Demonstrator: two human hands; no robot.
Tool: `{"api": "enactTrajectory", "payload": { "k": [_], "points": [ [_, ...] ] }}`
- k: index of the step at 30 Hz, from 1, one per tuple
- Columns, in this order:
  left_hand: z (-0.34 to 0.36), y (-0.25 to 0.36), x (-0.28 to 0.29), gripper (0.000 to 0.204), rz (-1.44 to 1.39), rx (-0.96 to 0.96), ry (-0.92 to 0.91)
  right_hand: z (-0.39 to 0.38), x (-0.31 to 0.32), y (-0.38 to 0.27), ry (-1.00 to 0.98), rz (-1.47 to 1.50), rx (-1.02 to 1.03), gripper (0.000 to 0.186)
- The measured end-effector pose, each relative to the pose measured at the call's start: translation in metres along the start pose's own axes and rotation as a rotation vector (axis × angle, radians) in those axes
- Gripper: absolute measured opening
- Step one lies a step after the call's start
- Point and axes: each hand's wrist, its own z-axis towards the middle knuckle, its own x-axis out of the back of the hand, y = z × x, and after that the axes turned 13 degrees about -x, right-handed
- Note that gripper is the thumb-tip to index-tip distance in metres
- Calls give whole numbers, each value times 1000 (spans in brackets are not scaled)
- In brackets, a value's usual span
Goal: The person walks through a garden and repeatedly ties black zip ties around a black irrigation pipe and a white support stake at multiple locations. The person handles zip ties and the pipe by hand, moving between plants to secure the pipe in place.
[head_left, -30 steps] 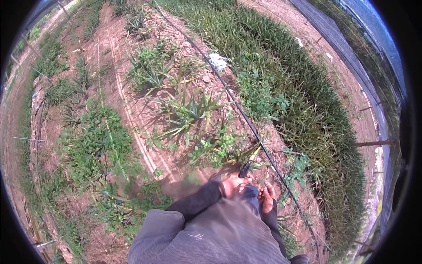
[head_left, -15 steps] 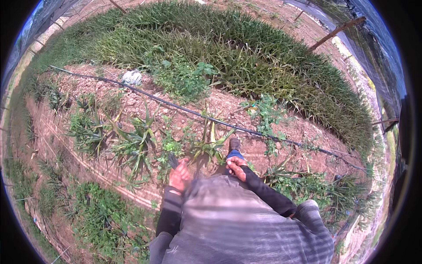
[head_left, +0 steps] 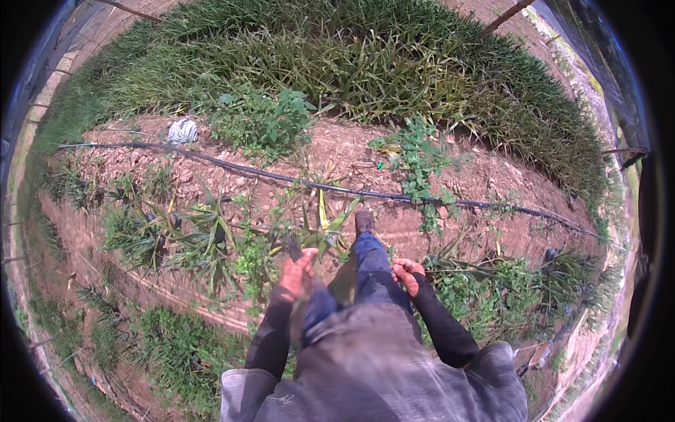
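My left hand (head_left: pixel 298 273) is closed around a bundle of thin dark strips (head_left: pixel 292 246), whose ends fan out above the fingers; I cannot tell exactly what they are. My right hand (head_left: pixel 408 273) is held apart from it, on the other side of my blue-trousered leg (head_left: pixel 374 267). Its fingers are pinched together, and whatever may be between them is too small to make out. Just beyond my left hand grows a spiky plant (head_left: pixel 325 228) with long yellow-green leaves. Low leafy weeds (head_left: pixel 256 260) stand left of that hand.
A black hose (head_left: pixel 267 171) runs across the reddish soil beyond my boot (head_left: pixel 364 221). Past it lies a dense bed of long-leaved plants (head_left: pixel 337 67). A pale crumpled bag (head_left: pixel 183 131) rests near the hose. More spiky plants (head_left: pixel 204 235) stand at left, and weeds (head_left: pixel 485 299) at right.
The view has shifted, and more of my legs now shows below the boot. Both hands are still apart, the left one still holding the dark strips, the right one still pinched.
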Motion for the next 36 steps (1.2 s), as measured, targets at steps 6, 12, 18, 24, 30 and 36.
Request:
{"api": "enactTrajectory", "payload": {
  "k": [6,12,18,24,30,36],
  "points": [
    [81,-21,-10,23,228,25,-32,72,60,1,249,128,48,29],
    [192,-20,-51,13,406,17,24,213,101,-56,319,49,137,25],
    [335,-59,-97,18,701,-127,-57,363,106,-86,223,-127,226,24],
    [446,-110,-126,27,1155,-388,-271,449,97,-85,339,-629,523,22],
    [483,-125,-169,22,1513,-513,-419,484,96,-99,245,-732,660,22],
    [507,-146,-158,26,1648,-590,-553,509,92,-87,267,-724,742,18]
  ]
}}
